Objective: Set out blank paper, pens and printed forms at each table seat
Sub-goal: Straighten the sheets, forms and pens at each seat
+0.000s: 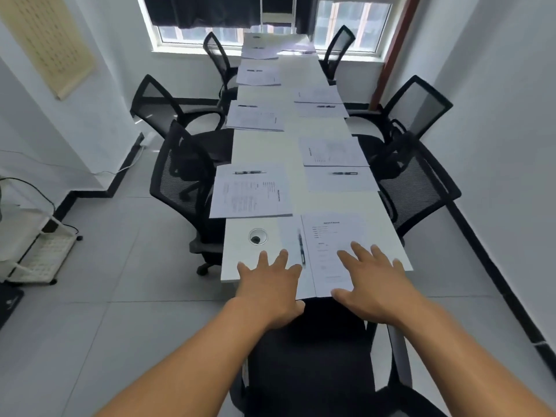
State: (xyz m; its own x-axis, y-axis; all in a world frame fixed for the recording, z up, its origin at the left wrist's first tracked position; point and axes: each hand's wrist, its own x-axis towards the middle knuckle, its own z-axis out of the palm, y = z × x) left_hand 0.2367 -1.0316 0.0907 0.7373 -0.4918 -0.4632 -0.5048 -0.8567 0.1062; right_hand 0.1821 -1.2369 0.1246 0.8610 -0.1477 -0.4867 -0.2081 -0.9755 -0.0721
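Long white table [258,152] runs away from the person toward the window; black mesh chairs stand along both its sides and one at its near end [310,350]. Paper sets with pens lie at every side seat visible on the table.

Near-end seat: blank sheet [290,236] and printed form [331,245] lie side by side at the table's near edge, edges touching or slightly overlapped; cannot tell which. Pen [301,246] lies on the blank sheet, just left of the form, pointing along the table.

Left hand [267,285]: fingers straight and spread, palm down over the blank sheet's near left corner. Right hand [373,281]: fingers spread flat on the form's lower half. Neither pinches anything.

Handling judgement: sheets are light, limp, and slide easily on the smooth tabletop; best squared by flat-palm pressure or lifted at a free corner. Pen is rigid, likely to roll; take at mid-barrel.

Cable grommet [257,236] sits left of the blank sheet.
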